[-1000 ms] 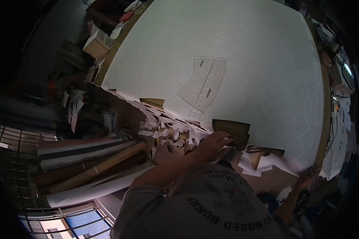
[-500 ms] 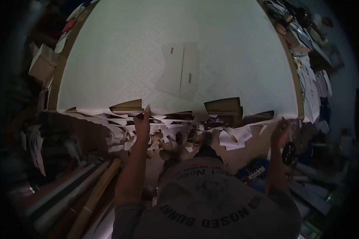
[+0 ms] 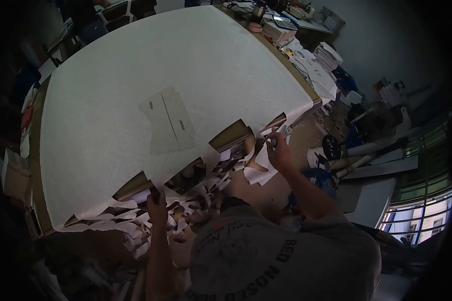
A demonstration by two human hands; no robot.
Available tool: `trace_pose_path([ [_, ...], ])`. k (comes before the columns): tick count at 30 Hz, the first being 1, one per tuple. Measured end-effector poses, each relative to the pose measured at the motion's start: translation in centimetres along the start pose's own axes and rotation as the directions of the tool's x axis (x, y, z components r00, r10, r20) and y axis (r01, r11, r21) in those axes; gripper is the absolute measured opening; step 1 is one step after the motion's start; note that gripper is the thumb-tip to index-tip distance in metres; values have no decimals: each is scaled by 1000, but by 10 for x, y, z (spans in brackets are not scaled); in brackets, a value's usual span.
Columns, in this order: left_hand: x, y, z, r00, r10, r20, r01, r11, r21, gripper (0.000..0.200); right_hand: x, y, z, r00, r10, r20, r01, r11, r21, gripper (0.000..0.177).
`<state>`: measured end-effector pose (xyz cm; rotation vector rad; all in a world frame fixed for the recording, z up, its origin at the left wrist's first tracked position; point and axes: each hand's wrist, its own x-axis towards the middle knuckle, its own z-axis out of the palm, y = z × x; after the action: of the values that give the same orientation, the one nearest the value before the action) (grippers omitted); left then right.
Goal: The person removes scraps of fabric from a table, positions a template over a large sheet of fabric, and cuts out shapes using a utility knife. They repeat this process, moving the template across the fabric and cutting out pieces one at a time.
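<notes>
A large white sheet (image 3: 105, 100) covers the table, with several cut-out gaps along its near edge. My left hand (image 3: 156, 201) is closed at that edge, beside a gap at the lower left, holding the sheet. Farther right, my right hand (image 3: 277, 149) has its fingers pinched together on the edge strip, just below the rightmost gap. On the middle of the sheet lies a pale, translucent pattern piece (image 3: 158, 123) with a long dark line and two small dark marks.
White and brown scraps (image 3: 186, 208) lie below the near edge. A cardboard box (image 3: 16, 175) stands at the left. Papers, a dark bottle (image 3: 258, 11) and a tablet-like device (image 3: 285, 22) are at the upper right. Part of a person (image 3: 88, 20) shows at the upper left.
The view has turned to the right, so the table appears tilted. My right hand has moved inward from the sheet's right corner. My left hand stays beside the same gap.
</notes>
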<state>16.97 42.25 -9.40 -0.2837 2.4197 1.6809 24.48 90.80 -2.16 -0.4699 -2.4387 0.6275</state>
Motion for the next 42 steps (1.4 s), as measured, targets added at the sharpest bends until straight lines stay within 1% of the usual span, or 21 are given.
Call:
trace_pose_path([
  [1,-4,-2,6,1000,4,0,-4,1000,17,35,3,11,12,1000,13,-2,-13,1000,11,34],
  [3,-2,-23,25,960,218,-174,-210,976,64,39,7,30,38,972,234,-14,-229,961,156,44],
  [4,5,-48,25,995,95,-2,-95,992,-88,40,6,31,50,969,247,-14,-241,956,170,44],
  [5,1,-42,27,995,97,2,-96,993,-71,40,3,28,65,957,291,0,-286,941,183,47],
  [7,-14,-19,37,990,26,137,-54,978,203,40,1,15,85,932,362,2,-348,894,284,54],
  [11,-24,-41,53,970,-91,224,66,991,116,43,5,-3,85,950,313,10,-300,902,312,51],
  [14,-41,1,65,951,-170,260,112,969,222,43,-3,21,97,937,343,70,-349,895,279,47],
  [16,-40,6,76,946,-183,267,116,962,249,42,1,18,77,967,253,-19,-238,931,278,46],
  [18,-38,-3,84,950,-139,281,69,966,248,45,3,23,61,995,89,53,-94,989,111,44],
  [21,-48,39,101,934,-172,314,83,957,279,50,6,13,46,997,3,77,-6,999,46,38],
  [23,-45,61,110,920,-192,341,82,947,311,54,-13,12,38,888,-123,442,106,992,63,28],
  [25,-47,72,115,869,-212,448,54,939,341,47,-21,5,27,877,-249,411,181,963,198,24],
  [26,-48,79,118,836,-137,531,-13,963,268,41,-27,2,25,848,-370,380,244,908,341,21],
  [29,-63,165,118,822,39,568,-78,996,44,32,-22,12,48,887,-367,279,215,865,453,22],
  [30,-65,221,109,751,266,605,-299,953,-47,35,-9,-3,50,911,-388,142,280,833,478,17],
  [31,-72,242,105,714,447,539,-431,887,-165,36,1,0,57,882,-438,172,323,829,457,15],
  [33,-91,305,88,587,702,405,-467,701,-538,33,18,-6,70,855,-491,164,357,789,500,18],
  [35,-116,347,62,542,734,410,-215,593,-776,30,33,-22,83,810,-571,135,428,731,531,21],
  [36,-129,357,57,567,728,386,-219,585,-781,30,41,-31,89,789,-610,74,497,704,508,25],
  [38,-148,364,45,551,833,51,-246,220,-944,41,51,-51,101,736,-667,117,494,647,581,27],
  [42,-181,333,13,588,808,-29,-303,186,-935,41,63,-102,124,647,-736,196,512,611,604,31],
])
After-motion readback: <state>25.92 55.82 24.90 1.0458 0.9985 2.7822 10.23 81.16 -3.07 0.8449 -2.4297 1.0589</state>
